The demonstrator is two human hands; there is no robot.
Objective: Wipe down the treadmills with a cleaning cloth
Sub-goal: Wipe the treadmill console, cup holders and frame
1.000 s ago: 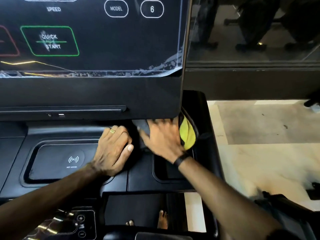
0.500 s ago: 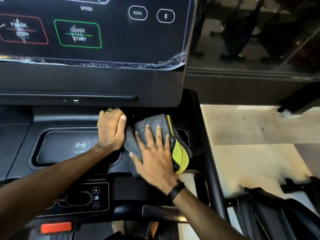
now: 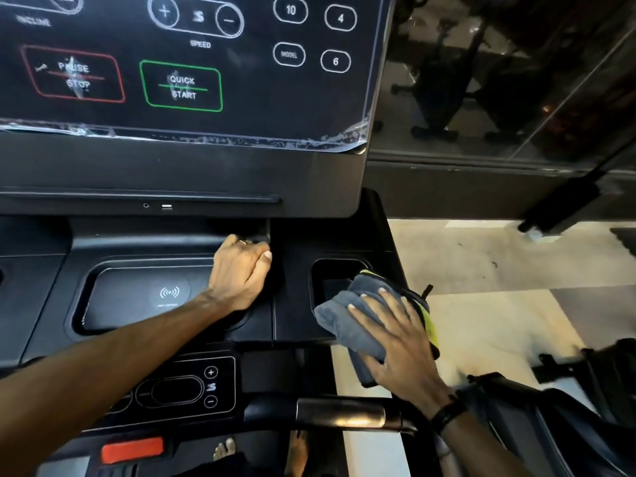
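Pale gym floor (image 3: 481, 304) runs along the right of a black treadmill console (image 3: 296, 304). On the console's right front corner, the right hand (image 3: 395, 342) lies with fingers spread flat on a bunched grey cleaning cloth (image 3: 344, 318) with a yellow-green edge; the cloth laps over the near rim of a recessed cup holder (image 3: 330, 273) and hangs off the console edge. The left hand (image 3: 241, 273), wearing a ring, rests loosely curled on the console with nothing in it, beside a wireless charging pad (image 3: 151, 297). Above stands the touch panel (image 3: 192, 70), its film peeling along the lower edge. A handlebar (image 3: 340, 414) crosses below, with bare toes under it. Dark shapes at far right are blurred; glass behind shows dim reflections.
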